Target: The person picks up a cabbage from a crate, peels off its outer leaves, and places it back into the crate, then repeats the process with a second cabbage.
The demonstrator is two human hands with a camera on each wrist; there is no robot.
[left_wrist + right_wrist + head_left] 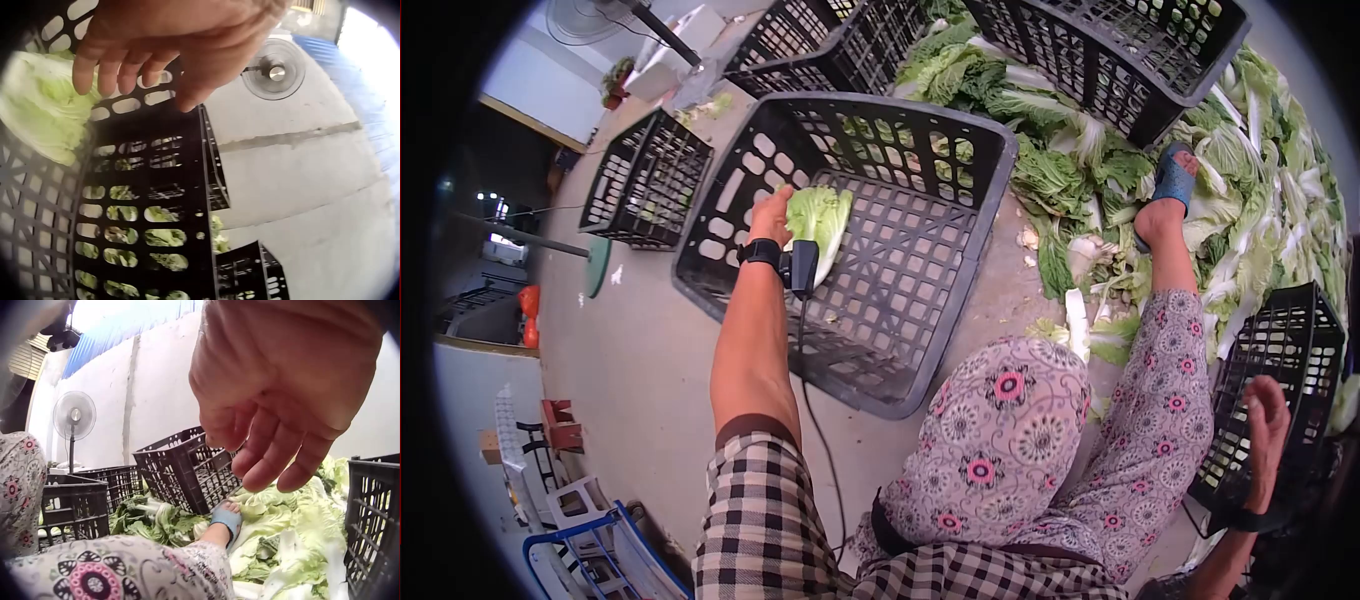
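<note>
A head of Chinese cabbage [820, 222] lies in the large black plastic crate [998, 165], against its left side. My left hand [771, 216] is beside the cabbage at that side wall. In the left wrist view, the left fingers [129, 74] hang loosely over the crate, with the cabbage right at their tips and not gripped. My right hand [1266, 424] is raised beside my right leg, near a smaller black crate [1305, 325]. Its fingers are relaxed and hold nothing in the right wrist view.
Cabbage leaves [1220, 200] cover the floor at the right, around my sandalled foot [1165, 205]. More black crates stand at the back, one [1090, 60] among the leaves. Another crate [648, 178] and a fan base [598, 265] are at the left. A cable [818, 420] runs from my left wrist.
</note>
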